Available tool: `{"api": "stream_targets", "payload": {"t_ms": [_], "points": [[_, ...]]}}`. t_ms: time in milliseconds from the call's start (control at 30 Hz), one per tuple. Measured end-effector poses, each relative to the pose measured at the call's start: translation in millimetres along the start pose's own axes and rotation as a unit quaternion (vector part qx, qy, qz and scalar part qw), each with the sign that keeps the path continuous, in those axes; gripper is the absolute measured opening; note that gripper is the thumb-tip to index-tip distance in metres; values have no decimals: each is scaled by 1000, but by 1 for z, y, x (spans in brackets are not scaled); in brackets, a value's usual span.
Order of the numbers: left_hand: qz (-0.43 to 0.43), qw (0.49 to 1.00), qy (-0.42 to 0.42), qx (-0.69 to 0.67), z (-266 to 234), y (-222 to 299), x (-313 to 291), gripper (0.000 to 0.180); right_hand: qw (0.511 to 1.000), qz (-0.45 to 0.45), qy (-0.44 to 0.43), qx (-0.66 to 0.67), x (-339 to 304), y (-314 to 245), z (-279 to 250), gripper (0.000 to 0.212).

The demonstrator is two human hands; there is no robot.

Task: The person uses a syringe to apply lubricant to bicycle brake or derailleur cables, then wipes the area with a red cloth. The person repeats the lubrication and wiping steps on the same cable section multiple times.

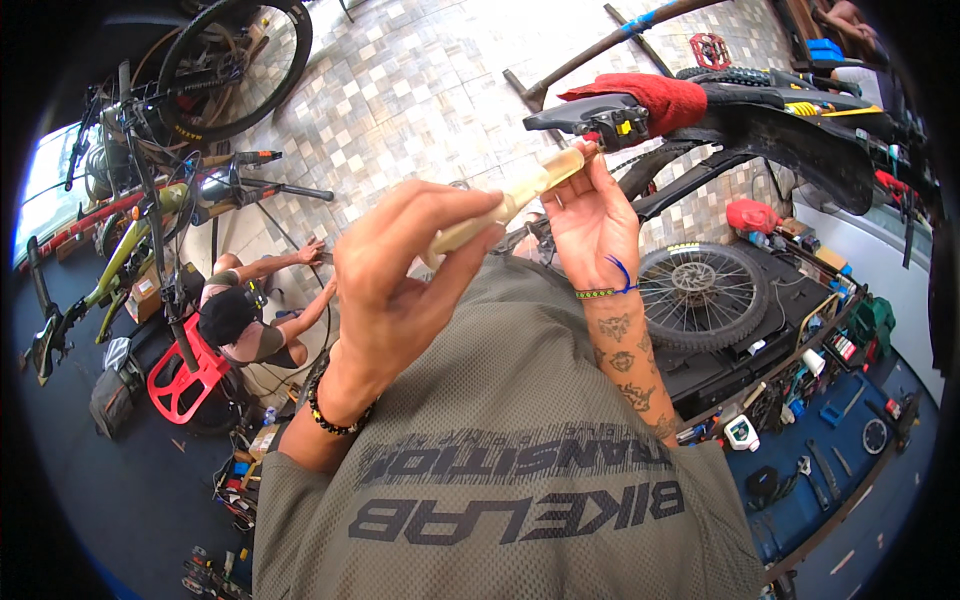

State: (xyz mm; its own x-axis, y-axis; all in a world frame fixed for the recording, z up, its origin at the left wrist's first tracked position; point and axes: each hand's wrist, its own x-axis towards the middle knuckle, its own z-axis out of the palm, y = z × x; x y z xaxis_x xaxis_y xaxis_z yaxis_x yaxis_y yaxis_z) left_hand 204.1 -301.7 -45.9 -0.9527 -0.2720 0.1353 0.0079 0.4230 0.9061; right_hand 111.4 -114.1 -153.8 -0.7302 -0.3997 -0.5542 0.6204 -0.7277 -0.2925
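Observation:
A yellowed plastic syringe (522, 190) slants upward to the right between my hands. At its lower end, my left hand (385, 250) grips the plunger between thumb and fingers. My right hand (588, 215) is palm up, its fingers closed around the other end of the barrel. That end meets a small red fitting (592, 138) beside a black brake lever assembly (568, 114) on a bike; my right fingertips partly hide the joint. A red cloth (665, 105) is draped over the bike just behind the lever.
A crouching person (250, 325) works at the left by a red stool (185, 375) and several bikes. At right, a wheel (695, 285) lies on a black surface near a tool bench (790, 480) holding wrenches. A black mudguard (815, 165) extends right of the cloth.

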Motion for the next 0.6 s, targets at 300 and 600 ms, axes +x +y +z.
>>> {"api": "stream_targets", "payload": {"t_ms": [300,600], "points": [[85,990,-83,80,-5,11,-1,38,999,33,4,-17,9,-9,-15,20],[-252,958,9,-135,1,12,-13,51,994,61,-54,76,6,-4,-10,22]]}}
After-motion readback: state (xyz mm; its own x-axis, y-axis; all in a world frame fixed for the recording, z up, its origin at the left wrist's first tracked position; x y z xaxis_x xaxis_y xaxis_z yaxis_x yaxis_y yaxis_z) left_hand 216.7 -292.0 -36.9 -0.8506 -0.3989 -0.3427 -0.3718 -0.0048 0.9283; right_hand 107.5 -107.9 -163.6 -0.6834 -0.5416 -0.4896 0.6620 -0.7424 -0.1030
